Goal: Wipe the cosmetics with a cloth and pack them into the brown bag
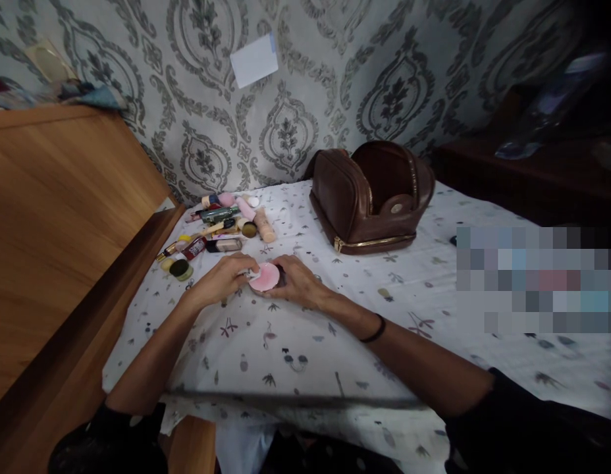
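In the middle of the cloth-covered surface, my right hand (303,283) is closed around the side of a small round container with a pink top (266,276), perhaps a cosmetic compact or jar. My left hand (225,275) pinches a small white crumpled piece (251,272), which looks like a tissue or wipe, against the left rim of the pink top. The container's underside and much of its side are hidden by my fingers. Just beyond my left hand lies a cluster of cosmetics, with a dark-lidded jar (181,269) and a foundation bottle (224,245) nearest.
An unzipped brown leather bag (342,197) stands at the back right. Within the cosmetics pile are a beige tube (264,226) and a green bottle (219,214). Wooden furniture (73,217) borders the left side, and a patterned wall (286,112) rises behind.
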`<act>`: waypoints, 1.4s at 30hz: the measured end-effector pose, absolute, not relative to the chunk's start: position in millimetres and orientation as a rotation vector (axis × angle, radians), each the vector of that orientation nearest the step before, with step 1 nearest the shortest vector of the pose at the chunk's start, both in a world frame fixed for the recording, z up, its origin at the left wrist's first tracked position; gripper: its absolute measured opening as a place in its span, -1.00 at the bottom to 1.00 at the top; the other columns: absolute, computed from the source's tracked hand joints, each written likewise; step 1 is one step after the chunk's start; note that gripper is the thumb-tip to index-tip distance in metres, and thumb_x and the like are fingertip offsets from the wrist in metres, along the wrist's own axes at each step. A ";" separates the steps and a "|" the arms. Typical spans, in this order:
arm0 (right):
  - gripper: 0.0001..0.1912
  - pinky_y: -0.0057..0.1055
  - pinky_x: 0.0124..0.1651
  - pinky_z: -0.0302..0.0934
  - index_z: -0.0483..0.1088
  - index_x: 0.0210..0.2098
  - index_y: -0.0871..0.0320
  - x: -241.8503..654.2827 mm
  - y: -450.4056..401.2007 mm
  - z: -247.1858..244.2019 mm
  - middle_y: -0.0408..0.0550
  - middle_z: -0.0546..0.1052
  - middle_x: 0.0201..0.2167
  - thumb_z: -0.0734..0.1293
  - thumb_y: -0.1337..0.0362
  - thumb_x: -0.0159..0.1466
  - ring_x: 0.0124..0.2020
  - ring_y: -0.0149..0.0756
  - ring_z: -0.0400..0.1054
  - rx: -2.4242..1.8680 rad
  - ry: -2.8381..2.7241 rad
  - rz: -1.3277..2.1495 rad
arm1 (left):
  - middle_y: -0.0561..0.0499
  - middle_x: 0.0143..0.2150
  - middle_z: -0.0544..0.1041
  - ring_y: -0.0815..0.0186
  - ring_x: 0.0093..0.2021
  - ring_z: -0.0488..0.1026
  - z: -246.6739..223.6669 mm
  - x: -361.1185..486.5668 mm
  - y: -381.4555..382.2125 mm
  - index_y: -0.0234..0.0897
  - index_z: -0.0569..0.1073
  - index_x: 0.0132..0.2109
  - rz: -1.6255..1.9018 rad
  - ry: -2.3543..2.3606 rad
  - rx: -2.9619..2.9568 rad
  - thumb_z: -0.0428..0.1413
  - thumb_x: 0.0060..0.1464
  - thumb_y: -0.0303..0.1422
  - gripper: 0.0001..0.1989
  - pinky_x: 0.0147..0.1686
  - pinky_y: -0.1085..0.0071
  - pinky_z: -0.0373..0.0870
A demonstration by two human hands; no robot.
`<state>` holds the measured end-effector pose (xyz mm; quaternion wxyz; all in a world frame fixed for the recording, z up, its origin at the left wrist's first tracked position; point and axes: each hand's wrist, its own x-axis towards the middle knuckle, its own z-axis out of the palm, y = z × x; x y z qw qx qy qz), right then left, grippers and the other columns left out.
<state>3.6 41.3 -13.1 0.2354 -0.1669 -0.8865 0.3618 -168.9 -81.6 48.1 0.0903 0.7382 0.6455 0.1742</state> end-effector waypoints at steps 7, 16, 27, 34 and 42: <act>-0.45 -0.20 -0.06 0.25 0.44 -0.13 0.21 3.1 41.7 -13.7 0.05 0.52 -0.19 0.54 0.04 -0.03 -0.09 -0.03 0.36 -0.458 -2.436 0.995 | -0.07 -0.16 0.58 0.20 -0.10 0.48 50.1 -158.4 -92.7 -0.26 0.51 -0.18 0.506 1.922 2.249 0.02 0.14 -0.57 -0.78 -0.05 0.31 0.38; -0.45 -0.21 -0.08 0.26 0.45 -0.16 0.20 3.3 41.9 -14.6 0.03 0.52 -0.20 0.51 -0.04 -0.01 -0.11 -0.02 0.37 -0.439 -2.437 0.985 | -0.07 -0.12 0.56 0.20 -0.05 0.44 51.3 -146.8 -98.2 -0.27 0.51 -0.16 0.497 1.876 2.305 -0.02 0.16 -0.63 -0.73 -0.04 0.30 0.39; -0.40 -0.21 -0.04 0.24 0.42 -0.08 0.21 1.1 44.8 -19.4 0.03 0.51 -0.16 0.56 0.08 -0.04 -0.08 -0.04 0.35 -0.430 -2.448 0.979 | -0.10 -0.07 0.56 0.18 -0.01 0.44 47.2 -134.1 -95.0 -0.27 0.54 -0.08 0.541 1.817 2.319 -0.03 0.17 -0.64 -0.67 0.02 0.24 0.40; -0.44 -0.18 -0.05 0.25 0.43 -0.11 0.20 3.0 42.9 -16.9 0.03 0.51 -0.18 0.55 0.06 -0.02 -0.10 -0.04 0.36 -0.436 -2.432 0.986 | -0.09 -0.11 0.57 0.19 -0.03 0.46 47.3 -136.0 -94.0 -0.26 0.54 -0.11 0.562 1.830 2.282 -0.01 0.18 -0.61 -0.71 0.00 0.26 0.41; -0.40 -0.17 -0.03 0.24 0.43 -0.09 0.27 3.8 41.6 -12.5 0.09 0.50 -0.17 0.54 0.04 0.00 -0.08 0.00 0.36 -0.447 -2.460 0.975 | -0.07 -0.12 0.53 0.21 -0.08 0.45 50.9 -139.4 -93.2 -0.28 0.49 -0.12 0.506 1.912 2.238 -0.01 0.18 -0.58 -0.77 -0.07 0.32 0.39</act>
